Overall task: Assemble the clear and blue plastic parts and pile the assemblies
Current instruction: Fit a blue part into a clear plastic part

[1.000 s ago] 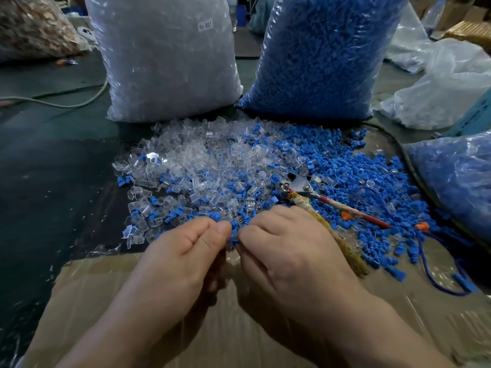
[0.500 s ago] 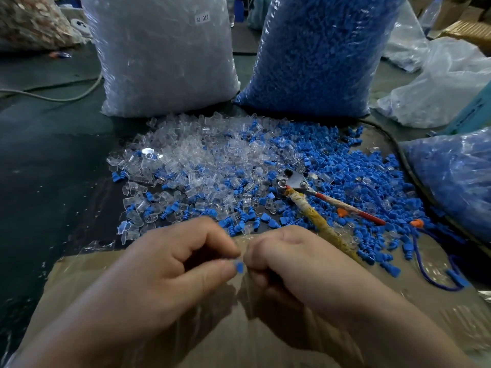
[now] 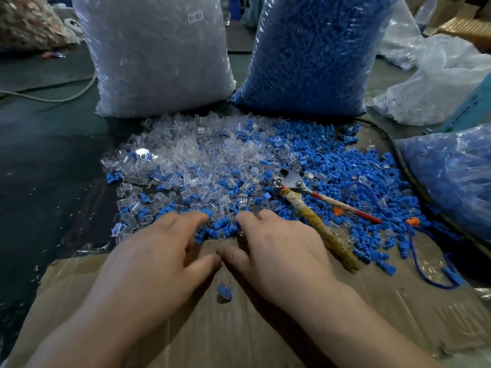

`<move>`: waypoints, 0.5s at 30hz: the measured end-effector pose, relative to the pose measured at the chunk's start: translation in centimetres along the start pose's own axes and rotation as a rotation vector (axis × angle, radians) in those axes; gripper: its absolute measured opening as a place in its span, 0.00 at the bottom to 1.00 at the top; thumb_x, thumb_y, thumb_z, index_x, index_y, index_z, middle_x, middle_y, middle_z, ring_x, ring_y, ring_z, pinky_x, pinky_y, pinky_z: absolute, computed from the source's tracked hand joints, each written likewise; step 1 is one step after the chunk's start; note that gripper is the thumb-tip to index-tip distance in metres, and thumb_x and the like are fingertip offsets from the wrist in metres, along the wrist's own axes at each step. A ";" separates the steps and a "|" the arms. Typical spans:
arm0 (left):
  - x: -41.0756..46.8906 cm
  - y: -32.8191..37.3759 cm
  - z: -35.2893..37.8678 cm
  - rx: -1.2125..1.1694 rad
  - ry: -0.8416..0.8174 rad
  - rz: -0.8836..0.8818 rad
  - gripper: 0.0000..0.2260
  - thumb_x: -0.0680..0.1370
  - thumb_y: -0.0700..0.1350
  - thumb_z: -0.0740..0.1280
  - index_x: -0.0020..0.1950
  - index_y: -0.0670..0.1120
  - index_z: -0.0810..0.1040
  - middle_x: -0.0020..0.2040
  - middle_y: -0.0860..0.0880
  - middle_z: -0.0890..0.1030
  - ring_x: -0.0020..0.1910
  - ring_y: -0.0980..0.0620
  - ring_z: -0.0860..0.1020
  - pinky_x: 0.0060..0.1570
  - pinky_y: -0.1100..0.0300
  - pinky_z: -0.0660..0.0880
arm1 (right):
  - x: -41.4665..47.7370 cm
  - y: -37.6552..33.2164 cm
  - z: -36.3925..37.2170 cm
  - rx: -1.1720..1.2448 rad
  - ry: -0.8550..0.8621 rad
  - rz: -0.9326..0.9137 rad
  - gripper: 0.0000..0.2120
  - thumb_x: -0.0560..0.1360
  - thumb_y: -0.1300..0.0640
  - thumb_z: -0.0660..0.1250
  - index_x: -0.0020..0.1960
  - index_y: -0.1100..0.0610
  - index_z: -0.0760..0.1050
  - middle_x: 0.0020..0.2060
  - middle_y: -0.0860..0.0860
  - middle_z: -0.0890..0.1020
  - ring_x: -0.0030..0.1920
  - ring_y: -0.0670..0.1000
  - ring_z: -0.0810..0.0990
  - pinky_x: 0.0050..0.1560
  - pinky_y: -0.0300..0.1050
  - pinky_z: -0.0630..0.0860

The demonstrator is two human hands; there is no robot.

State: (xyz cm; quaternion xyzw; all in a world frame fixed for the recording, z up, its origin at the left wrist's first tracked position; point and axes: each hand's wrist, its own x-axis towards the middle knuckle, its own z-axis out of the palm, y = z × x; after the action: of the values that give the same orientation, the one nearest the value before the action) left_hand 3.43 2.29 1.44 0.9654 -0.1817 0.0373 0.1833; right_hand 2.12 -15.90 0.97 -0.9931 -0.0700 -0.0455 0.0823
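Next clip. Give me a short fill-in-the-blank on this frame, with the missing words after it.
1. The one finished assembly lies alone on the ____, nearer the person than the pile of loose parts.
2. The big bag with the white label holds ____ parts.
3. The tool on the pile has one yellow-wrapped handle and one ____ handle.

Missing words: cardboard; clear; red.

A dark surface [image 3: 53, 181] holds flat cardboard [image 3: 398, 301] at 6 o'clock. Loose parts [image 3: 212, 160] lie in the middle. A clear bag [image 3: 159, 62] stands at 11 o'clock, a blue bag [image 3: 313, 54] at 1.
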 end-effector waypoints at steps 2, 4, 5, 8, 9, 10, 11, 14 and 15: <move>0.2 0.5 1.0 0.080 0.005 0.017 0.30 0.73 0.68 0.55 0.75 0.66 0.65 0.50 0.64 0.72 0.47 0.63 0.74 0.44 0.65 0.70 | 0.3 -0.1 0.4 -0.006 -0.010 -0.053 0.17 0.78 0.34 0.52 0.55 0.45 0.69 0.36 0.46 0.60 0.38 0.55 0.74 0.27 0.44 0.50; 0.6 1.0 1.4 0.073 -0.003 0.019 0.26 0.74 0.65 0.56 0.71 0.63 0.71 0.52 0.60 0.75 0.51 0.57 0.77 0.46 0.60 0.72 | 0.4 -0.1 0.6 0.004 0.007 -0.077 0.13 0.81 0.41 0.52 0.55 0.46 0.71 0.36 0.46 0.62 0.36 0.55 0.72 0.27 0.45 0.50; 0.7 1.2 1.5 0.049 0.001 0.022 0.23 0.75 0.63 0.59 0.68 0.62 0.75 0.51 0.58 0.77 0.51 0.54 0.78 0.46 0.58 0.74 | 0.4 0.0 0.6 0.023 0.019 -0.079 0.11 0.81 0.43 0.53 0.55 0.46 0.71 0.37 0.46 0.66 0.38 0.55 0.74 0.28 0.46 0.52; 0.8 1.5 1.9 -0.007 0.061 0.011 0.12 0.75 0.56 0.67 0.57 0.57 0.82 0.47 0.56 0.79 0.46 0.51 0.79 0.43 0.53 0.76 | 0.5 0.4 0.6 0.113 0.032 -0.063 0.07 0.81 0.46 0.56 0.56 0.45 0.70 0.45 0.47 0.75 0.44 0.55 0.78 0.34 0.47 0.63; 0.8 1.4 2.1 -0.016 0.089 0.001 0.10 0.75 0.54 0.70 0.55 0.56 0.83 0.46 0.55 0.80 0.45 0.50 0.80 0.41 0.53 0.76 | 0.4 0.6 0.6 0.147 0.040 -0.057 0.07 0.81 0.47 0.56 0.56 0.45 0.70 0.46 0.47 0.76 0.45 0.55 0.78 0.36 0.48 0.67; 0.7 1.4 2.2 -0.026 0.121 -0.006 0.09 0.75 0.51 0.72 0.55 0.54 0.83 0.46 0.55 0.80 0.43 0.50 0.79 0.39 0.54 0.76 | 0.4 0.8 0.5 0.184 0.056 -0.052 0.07 0.81 0.47 0.56 0.55 0.45 0.70 0.47 0.47 0.77 0.46 0.55 0.78 0.39 0.49 0.71; 0.7 1.3 2.4 -0.038 0.150 -0.013 0.09 0.75 0.50 0.73 0.55 0.54 0.83 0.47 0.55 0.80 0.42 0.52 0.79 0.38 0.56 0.74 | 0.3 0.9 0.5 0.231 0.076 -0.043 0.07 0.81 0.46 0.57 0.56 0.45 0.71 0.47 0.46 0.79 0.47 0.53 0.78 0.42 0.50 0.73; 0.7 1.2 2.4 -0.177 0.203 -0.041 0.13 0.75 0.55 0.67 0.59 0.56 0.79 0.49 0.62 0.75 0.43 0.62 0.75 0.41 0.65 0.68 | 0.2 1.3 0.1 0.507 0.118 0.040 0.05 0.80 0.46 0.63 0.55 0.43 0.73 0.42 0.42 0.80 0.43 0.43 0.77 0.45 0.45 0.75; 0.5 1.3 2.4 -0.272 0.204 -0.040 0.13 0.74 0.57 0.67 0.58 0.59 0.78 0.48 0.63 0.75 0.44 0.63 0.76 0.41 0.69 0.67 | 0.2 1.3 0.0 0.653 0.111 0.086 0.04 0.79 0.47 0.65 0.54 0.42 0.73 0.40 0.41 0.80 0.41 0.42 0.78 0.41 0.41 0.75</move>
State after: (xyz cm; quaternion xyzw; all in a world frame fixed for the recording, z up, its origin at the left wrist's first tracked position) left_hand 3.45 0.12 -0.25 0.9264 -0.1464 0.1063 0.3303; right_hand 2.50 -17.12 0.76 -0.9122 -0.0345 -0.0713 0.4019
